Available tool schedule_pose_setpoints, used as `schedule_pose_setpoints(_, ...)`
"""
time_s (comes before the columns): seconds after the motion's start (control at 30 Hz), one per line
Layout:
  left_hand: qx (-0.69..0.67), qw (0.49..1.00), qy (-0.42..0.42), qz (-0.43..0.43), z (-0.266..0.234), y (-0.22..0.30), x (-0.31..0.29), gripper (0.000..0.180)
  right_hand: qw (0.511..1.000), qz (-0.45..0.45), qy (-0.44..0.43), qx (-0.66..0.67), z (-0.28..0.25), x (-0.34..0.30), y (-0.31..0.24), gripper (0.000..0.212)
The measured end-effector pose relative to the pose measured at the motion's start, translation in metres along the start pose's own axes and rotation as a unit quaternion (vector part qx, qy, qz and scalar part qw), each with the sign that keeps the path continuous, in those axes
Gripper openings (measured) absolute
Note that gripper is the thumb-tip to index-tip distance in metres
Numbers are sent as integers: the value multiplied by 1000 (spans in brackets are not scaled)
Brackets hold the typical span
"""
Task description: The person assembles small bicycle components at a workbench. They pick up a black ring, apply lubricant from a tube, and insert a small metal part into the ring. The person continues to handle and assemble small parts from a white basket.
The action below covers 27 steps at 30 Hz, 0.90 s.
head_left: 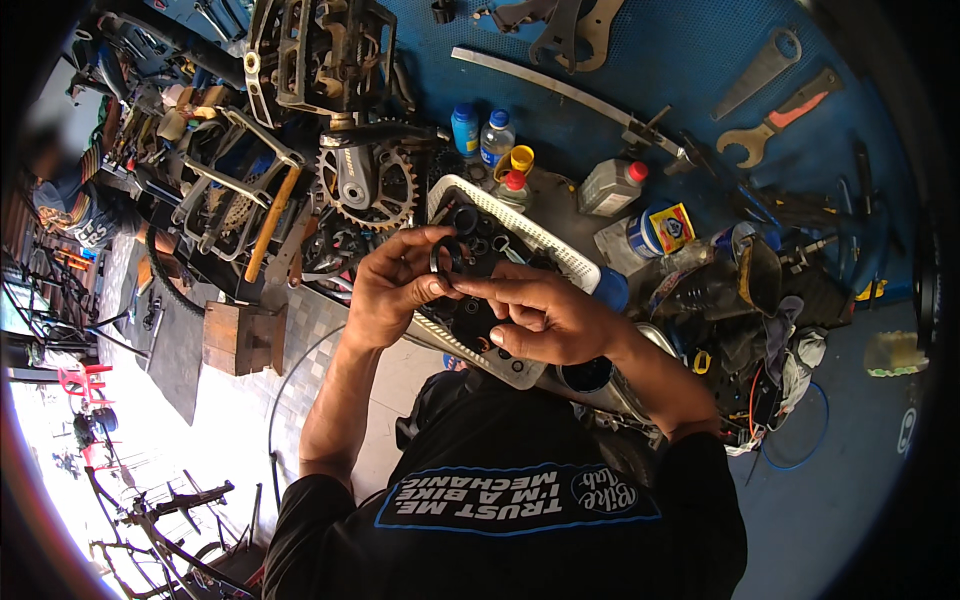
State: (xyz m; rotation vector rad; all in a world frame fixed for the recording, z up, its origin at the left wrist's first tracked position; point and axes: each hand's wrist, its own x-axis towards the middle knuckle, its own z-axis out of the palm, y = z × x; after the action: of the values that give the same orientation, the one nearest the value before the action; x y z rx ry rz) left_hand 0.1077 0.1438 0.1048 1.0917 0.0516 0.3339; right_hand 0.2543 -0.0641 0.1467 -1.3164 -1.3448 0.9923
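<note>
Blue perforated panel (665, 60) bears a steel wrench with an orange-and-black handle (800, 106), behind the cluttered workbench (560, 200). Above a cream slatted plastic basket (545, 243), the left hand (385, 290) pinches a black round ring (455, 250); the right hand (555, 320), half-curled, reaches it by fingertip, grip impossible to tell. White lettering (480, 500) crosses the black shirt (520, 425).

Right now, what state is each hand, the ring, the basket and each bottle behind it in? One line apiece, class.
Left hand, pinching the ring.
Ring, held in the fingers.
Right hand, index finger extended to the ring, other fingers bent.
White basket, uncovered, with small parts inside.
Clear red-capped bottle, closed.
Grey red-capped bottle, closed.
Clear blue-capped bottle, closed.
Blue bottle, apparently closed.
</note>
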Motion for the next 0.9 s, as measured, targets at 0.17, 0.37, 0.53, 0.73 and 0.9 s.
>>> schedule_pose_setpoints(0.17, -32, 999, 0, 26, -5, -6, 5, 54, 999, -19, 15, -37, -3, -2, 1, 72)
schedule_pose_setpoints(0.37, -34, 998, 39, 28, 1, -9, 8, 52, 961, 30, 63, -268, 15, 4, -10, 75)
schedule_pose_setpoints(0.53, -56, 994, 88, 2, -9, -14, -6, 50, 949, 76, 32, -303, -1, -3, 1, 53)
schedule_pose_setpoints(0.73, -142, 977, 134, -81, -39, -55, -54, 47, 893, 150, 103, -411, 12, 20, 104, 31)
schedule_pose_setpoints(0.9, -213, 960, 153, -96, -57, -83, -88, 54, 860, 167, 73, -476, 34, 49, 169, 30)
